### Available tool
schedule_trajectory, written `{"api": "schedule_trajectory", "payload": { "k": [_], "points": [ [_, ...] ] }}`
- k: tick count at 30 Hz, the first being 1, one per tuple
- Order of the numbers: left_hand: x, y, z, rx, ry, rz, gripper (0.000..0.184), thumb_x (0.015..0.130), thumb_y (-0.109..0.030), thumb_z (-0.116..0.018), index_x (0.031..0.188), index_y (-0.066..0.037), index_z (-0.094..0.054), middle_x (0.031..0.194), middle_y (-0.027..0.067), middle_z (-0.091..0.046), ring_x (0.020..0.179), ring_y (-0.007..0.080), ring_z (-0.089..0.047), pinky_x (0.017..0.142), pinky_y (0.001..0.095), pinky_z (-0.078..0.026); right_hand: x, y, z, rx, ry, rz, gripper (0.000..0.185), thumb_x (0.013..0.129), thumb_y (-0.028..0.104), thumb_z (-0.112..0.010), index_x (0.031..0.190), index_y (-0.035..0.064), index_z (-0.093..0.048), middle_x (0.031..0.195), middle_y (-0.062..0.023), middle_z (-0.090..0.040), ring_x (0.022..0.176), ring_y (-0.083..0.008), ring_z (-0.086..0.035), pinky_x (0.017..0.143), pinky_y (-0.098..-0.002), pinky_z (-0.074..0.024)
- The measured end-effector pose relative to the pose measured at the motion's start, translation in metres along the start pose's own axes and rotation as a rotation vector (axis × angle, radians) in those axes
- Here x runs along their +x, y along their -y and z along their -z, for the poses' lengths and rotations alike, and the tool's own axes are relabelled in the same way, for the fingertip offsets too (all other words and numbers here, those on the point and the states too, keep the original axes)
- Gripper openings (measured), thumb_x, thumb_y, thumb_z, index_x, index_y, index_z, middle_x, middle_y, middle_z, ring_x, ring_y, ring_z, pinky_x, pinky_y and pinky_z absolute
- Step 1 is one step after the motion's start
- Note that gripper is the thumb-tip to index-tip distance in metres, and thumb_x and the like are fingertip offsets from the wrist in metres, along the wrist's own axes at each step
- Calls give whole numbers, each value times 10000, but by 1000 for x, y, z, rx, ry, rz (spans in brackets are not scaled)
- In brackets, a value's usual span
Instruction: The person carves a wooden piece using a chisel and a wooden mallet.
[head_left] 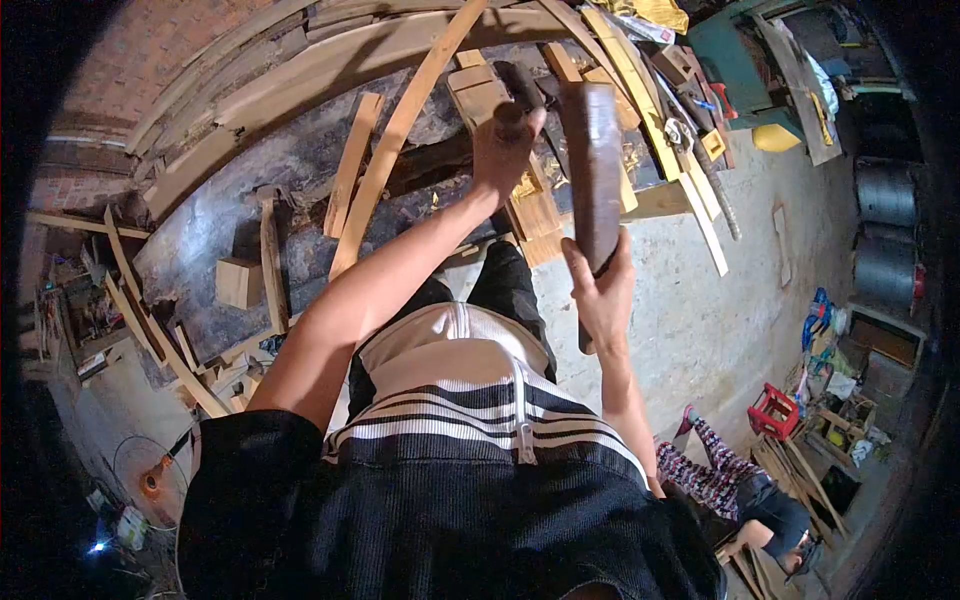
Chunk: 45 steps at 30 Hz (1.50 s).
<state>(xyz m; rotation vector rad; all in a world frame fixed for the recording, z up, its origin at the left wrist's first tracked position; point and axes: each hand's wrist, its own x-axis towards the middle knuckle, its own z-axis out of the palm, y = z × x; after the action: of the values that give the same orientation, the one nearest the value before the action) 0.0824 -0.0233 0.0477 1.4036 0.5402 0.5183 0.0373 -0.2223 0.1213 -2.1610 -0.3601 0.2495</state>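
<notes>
My left hand [503,155] is closed around a chisel [511,122], of which mainly the dark round handle end shows. It is over a light wooden beam [536,212] on the bench; the hand hides the tool's lower end. In my right hand [604,300], fingers wrapped, is a long dark wooden mallet [597,165], raised beside my left hand. The mallet stretches up and away from me, with a narrower end below my grip. Yellow wood chips [632,158] are scattered around the beam.
Long curved-looking wood strips [400,130] cross the dark workbench [290,150]. A wood block [239,283] and a hammer [271,250] lie at left. Hand tools and thin boards [690,170] lie at right. Another person [745,490] is low at lower right, near a red crate [773,411]. A fan [150,480] stands lower left.
</notes>
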Motion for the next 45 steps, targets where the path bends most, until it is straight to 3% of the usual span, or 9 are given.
{"api": "schedule_trajectory", "payload": {
  "k": [8, 17, 21, 24, 31, 32, 35, 41, 45],
  "points": [
    [-14, 8, -12, -76, 52, -84, 198, 903, -238, -737, 867, -79, -625, 751, -41, -588, 685, 85, -497, 636, 285, -416, -6, -10, 23, 122, -72, -201, 402, 889, 294, -737, 1076, 12, -520, 736, -53, -601, 476, -103, -514, 428, -264, -429],
    [-40, 7, -33, 112, 132, -323, 217, 864, -168, -762, 915, -42, -593, 730, 16, -572, 691, 123, -515, 636, 305, -429, -4, -34, 22, -36, -60, -71, 403, 884, 294, -741, 1077, 12, -525, 742, -55, -611, 495, -111, -526, 444, -266, -434],
    [-31, 24, -31, 419, 701, -436, 151, 793, -167, -703, 874, -59, -637, 765, 136, -673, 718, 286, -680, 650, 377, -514, -3, -16, 29, 51, -80, -131, 371, 868, 258, -752, 1034, 14, -526, 732, -110, -635, 606, -162, -581, 573, -325, -483],
    [-40, 29, -44, 367, 603, -355, 98, 809, -158, -627, 800, -65, -597, 642, 157, -590, 640, 330, -651, 586, 419, -465, -6, -6, 37, 172, -129, -198, 392, 871, 210, -741, 1119, 16, -507, 782, -66, -615, 569, -121, -557, 463, -268, -441],
    [-40, 29, -43, 167, 590, -339, 112, 716, -18, -628, 822, -55, -630, 674, 165, -617, 646, 297, -652, 583, 390, -457, -17, -21, 31, 41, -187, 26, 421, 843, 174, -751, 1137, -4, -508, 818, -133, -633, 591, -208, -580, 577, -335, -485],
    [-43, 36, -49, 98, 546, -323, 78, 727, -16, -628, 792, -41, -593, 650, 161, -589, 615, 298, -624, 575, 393, -443, -13, -9, 32, 5, -27, -216, 402, 836, 183, -753, 1092, -8, -509, 760, -159, -631, 620, -217, -574, 611, -365, -485],
    [-41, 32, -51, -22, 490, -320, 98, 740, -25, -643, 764, -12, -549, 622, 156, -547, 575, 302, -589, 567, 403, -431, -14, -5, 31, 76, -80, -153, 388, 832, 174, -748, 1063, -17, -502, 712, -147, -626, 654, -165, -564, 619, -349, -486],
    [-60, 21, -48, 43, 656, -314, 167, 758, -7, -634, 923, -15, -660, 808, 141, -675, 741, 280, -675, 681, 360, -513, -30, -29, 28, -137, -117, 83, 530, 837, 172, -749, 1240, -43, -482, 836, -165, -652, 755, -183, -598, 702, -342, -503],
    [-55, 45, -73, 387, 715, -367, 229, 728, -42, -670, 956, -41, -687, 749, 179, -676, 726, 291, -696, 684, 391, -521, -31, -29, 41, 171, -99, -282, 404, 879, 230, -738, 1121, -6, -516, 746, -87, -621, 556, -143, -572, 507, -297, -489]
  ]
}}
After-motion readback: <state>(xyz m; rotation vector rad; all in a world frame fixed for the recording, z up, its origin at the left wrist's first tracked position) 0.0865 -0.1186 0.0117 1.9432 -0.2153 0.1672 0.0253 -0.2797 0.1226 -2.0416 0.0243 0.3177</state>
